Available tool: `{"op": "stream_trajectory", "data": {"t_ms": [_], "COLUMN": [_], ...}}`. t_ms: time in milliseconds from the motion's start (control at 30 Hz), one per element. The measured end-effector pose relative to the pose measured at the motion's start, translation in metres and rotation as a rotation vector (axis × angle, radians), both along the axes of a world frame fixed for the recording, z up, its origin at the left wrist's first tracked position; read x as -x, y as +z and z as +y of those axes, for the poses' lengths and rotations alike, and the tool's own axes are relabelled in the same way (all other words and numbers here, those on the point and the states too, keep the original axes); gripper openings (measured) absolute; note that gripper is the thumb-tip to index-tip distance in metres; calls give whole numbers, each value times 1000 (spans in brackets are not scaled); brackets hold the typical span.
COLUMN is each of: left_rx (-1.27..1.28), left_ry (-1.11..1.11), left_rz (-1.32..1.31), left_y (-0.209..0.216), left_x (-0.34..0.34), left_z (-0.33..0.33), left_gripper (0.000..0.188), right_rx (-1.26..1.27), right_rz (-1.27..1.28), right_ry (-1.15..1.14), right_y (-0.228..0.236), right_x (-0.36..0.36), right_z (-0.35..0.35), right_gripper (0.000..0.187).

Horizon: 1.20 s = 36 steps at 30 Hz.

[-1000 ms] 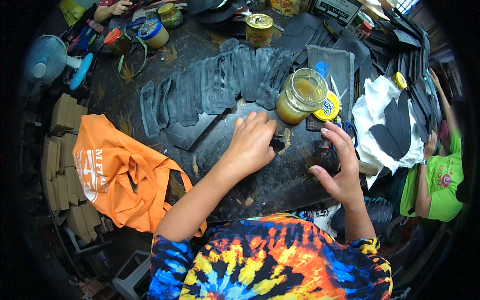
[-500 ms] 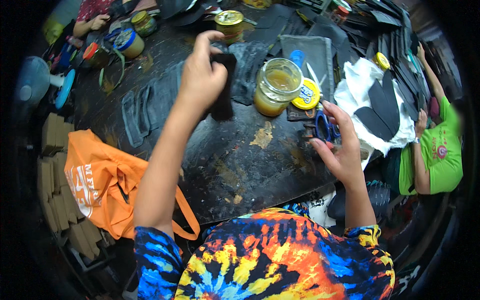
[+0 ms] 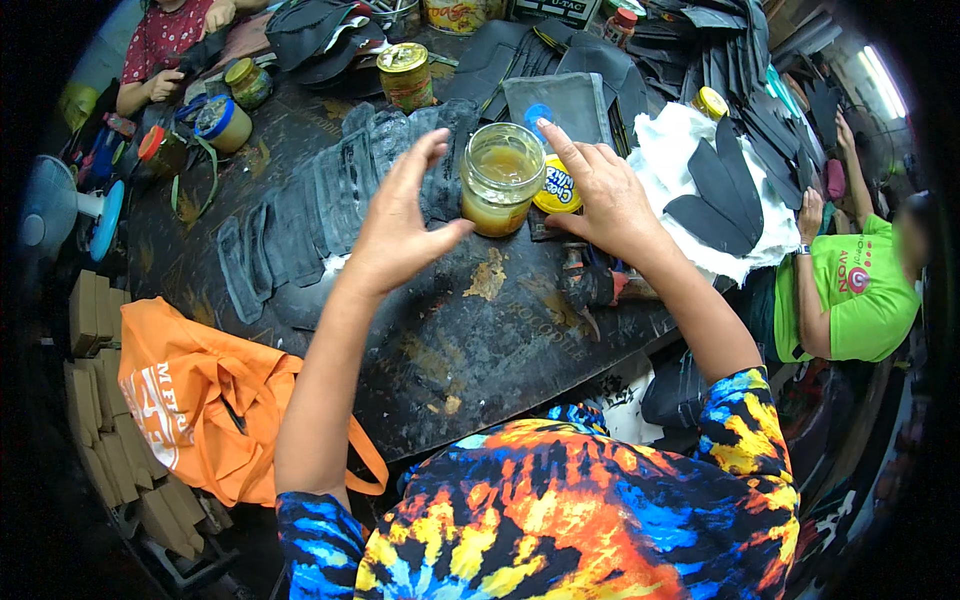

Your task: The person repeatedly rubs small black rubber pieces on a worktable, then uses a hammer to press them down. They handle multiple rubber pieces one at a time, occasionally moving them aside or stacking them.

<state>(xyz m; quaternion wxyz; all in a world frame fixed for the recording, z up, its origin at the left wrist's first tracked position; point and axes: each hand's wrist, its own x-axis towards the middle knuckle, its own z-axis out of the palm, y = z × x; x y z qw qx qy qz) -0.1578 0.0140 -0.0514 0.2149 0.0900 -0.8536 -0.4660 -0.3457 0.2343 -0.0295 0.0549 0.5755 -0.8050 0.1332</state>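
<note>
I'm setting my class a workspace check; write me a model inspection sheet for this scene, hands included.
Surface: dark table, scuffed and stained.
Working items: open glass jar, part filled; yellow lid beside it, on the right; dark strips left of it.
Clutter: orange bag at the left edge; black pieces on a white sheet, right; gold-topped container beyond the jar.
Hands: left hand open near the jar; right hand open near the yellow lid; contact unclear.
Cables: nothing seen.
Surroundings: fan and brown boxes, left; person in green, right.
</note>
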Motion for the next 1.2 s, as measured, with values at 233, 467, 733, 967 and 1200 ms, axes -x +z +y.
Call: {"op": "stream_trajectory", "data": {"t_ms": [233,467,733,967,1200], "left_rx": [-228,-107,-166,-194,-215], "left_ry": [83,112,140,90,19], "left_rz": [131,192,165,89,87], "left_y": [-25,-27,-30,-26,-29], "left_x": [39,31,29,19,13], "left_z": [41,41,44,46,47], "left_gripper": [94,84,85,86,91], "right_rx": [112,124,-81,558,366], "right_rz": [-49,-157,-62,-1432,-1111], "right_ry": [8,0,-151,19,142], "right_y": [5,4,-5,41,58], "right_x": [12,-15,-37,20,10], "right_z": [6,12,0,25,4], "right_gripper": [104,125,123,94,105]}}
